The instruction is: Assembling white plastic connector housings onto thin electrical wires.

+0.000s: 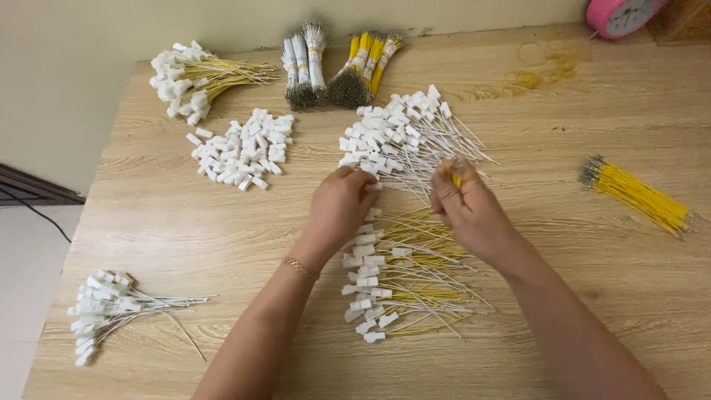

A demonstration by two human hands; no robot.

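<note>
Hands meet over a tabletop (185, 230): left hand (342, 204) pinches a white connector from the white-wired pile (404, 137), right hand (466, 207) grips a yellow wire (457, 178). Best held steady, tip aligned squarely before pushing.

1. We see both our bare forearms reach up from the lower edge of the view, angling toward each other.
2. Our left hand (339, 205) is seen from the back, knuckles up, fingers curled down and inward, thumb side toward the right hand.
3. A thin gold bracelet (299, 267) circles our left wrist.
4. Our right hand (468, 210) sits just beside the left, also back up, with fingertips (449, 172) pinched together at its top.
5. The hands are near each other but not touching.
</note>
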